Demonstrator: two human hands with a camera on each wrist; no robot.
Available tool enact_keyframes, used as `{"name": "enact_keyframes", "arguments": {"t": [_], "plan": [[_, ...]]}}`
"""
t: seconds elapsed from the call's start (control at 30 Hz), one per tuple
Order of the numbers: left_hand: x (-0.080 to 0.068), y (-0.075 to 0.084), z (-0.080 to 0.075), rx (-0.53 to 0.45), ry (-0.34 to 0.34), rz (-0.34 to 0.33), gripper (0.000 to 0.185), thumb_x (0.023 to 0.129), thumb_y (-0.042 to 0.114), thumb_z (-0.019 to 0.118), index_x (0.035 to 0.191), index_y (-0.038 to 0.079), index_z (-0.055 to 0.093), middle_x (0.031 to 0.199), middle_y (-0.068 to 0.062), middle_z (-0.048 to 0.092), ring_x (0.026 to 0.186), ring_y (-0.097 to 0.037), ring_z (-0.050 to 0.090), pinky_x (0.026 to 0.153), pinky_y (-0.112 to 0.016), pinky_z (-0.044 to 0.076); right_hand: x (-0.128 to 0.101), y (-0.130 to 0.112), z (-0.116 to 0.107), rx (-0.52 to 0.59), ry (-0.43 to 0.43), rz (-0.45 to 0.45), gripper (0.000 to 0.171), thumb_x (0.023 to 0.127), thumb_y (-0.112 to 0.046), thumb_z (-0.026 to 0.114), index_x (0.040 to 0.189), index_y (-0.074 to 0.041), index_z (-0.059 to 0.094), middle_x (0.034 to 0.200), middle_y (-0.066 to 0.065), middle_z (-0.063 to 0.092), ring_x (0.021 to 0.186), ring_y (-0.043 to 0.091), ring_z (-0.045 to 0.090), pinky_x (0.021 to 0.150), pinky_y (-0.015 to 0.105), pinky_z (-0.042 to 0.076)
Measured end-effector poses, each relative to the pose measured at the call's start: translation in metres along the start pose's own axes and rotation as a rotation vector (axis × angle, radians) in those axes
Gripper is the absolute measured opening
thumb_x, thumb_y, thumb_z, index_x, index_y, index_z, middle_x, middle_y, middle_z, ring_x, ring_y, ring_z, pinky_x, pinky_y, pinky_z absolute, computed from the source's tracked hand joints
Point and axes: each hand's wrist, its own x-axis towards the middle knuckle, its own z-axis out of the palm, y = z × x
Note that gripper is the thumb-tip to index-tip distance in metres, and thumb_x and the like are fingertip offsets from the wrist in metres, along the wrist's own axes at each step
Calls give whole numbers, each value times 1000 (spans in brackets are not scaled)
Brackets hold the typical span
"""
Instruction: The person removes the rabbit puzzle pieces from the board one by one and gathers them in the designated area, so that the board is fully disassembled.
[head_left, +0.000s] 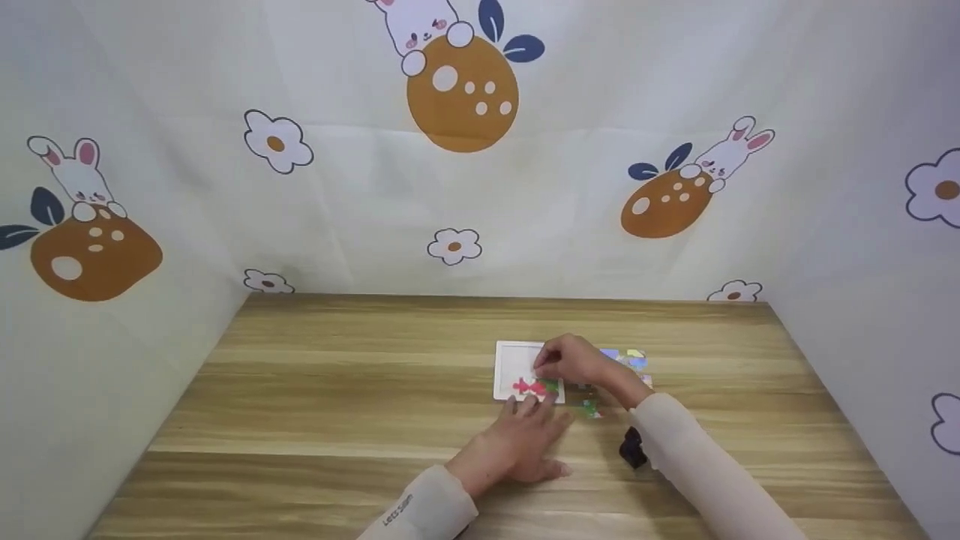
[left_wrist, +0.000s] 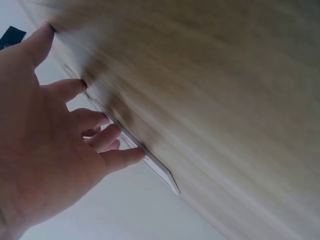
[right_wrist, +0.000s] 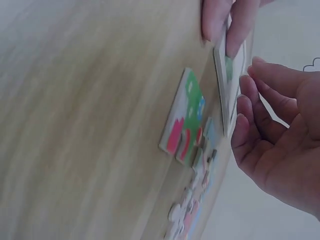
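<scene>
A white puzzle tray (head_left: 507, 367) lies flat on the table, with red and green puzzle pieces (head_left: 529, 387) along its near side. My left hand (head_left: 521, 442) lies at the tray's near edge, fingers spread. In the left wrist view, fingertips of this left hand (left_wrist: 65, 135) touch the tray's rim (left_wrist: 162, 172). Over the tray's right part is my right hand (head_left: 574, 360), fingers bent and thumb close to them. In the right wrist view no piece shows between the right hand's (right_wrist: 280, 115) fingertips; whether they hold one is hidden.
Loose puzzle pieces lie right of the tray, among them a blue and yellow piece (head_left: 636, 358) and a green one (head_left: 591, 409) nearer me. A small black object (head_left: 633, 448) stands by the right sleeve. Patterned cloth (head_left: 360, 210) walls the wooden table (head_left: 315, 420) at the back and sides.
</scene>
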Motion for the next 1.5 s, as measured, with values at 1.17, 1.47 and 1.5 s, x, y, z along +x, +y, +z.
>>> {"name": "enact_keyframes", "arguments": {"t": [1.17, 1.47, 1.5], "plan": [[2, -2, 2, -9, 5, -4, 76, 95, 65, 50, 159, 31, 26, 168, -4, 23, 152, -27, 25, 123, -54, 26, -6, 0, -11, 126, -43, -56, 8, 91, -5, 71, 93, 3, 69, 90, 13, 71, 79, 11, 63, 74, 21, 53], [0, -1, 0, -5, 2, -7, 76, 95, 64, 50, 159, 32, 26, 169, -4, 21, 151, -27, 27, 123, -53, 27, -25, 15, -30, 141, -7, -39, 2, 91, -2, 70, 90, -3, 68, 90, 12, 69, 78, 11, 62, 69, 22, 52], [0, -1, 0, -4, -1, -6, 76, 95, 64, 50, 159, 32, 26, 169, -4, 21, 151, -27, 26, 123, -53, 27, -28, 17, -33, 139, -7, -37, 3, 91, -3, 70, 91, -2, 68, 90, 13, 69, 78, 11, 62, 69, 21, 51]]}}
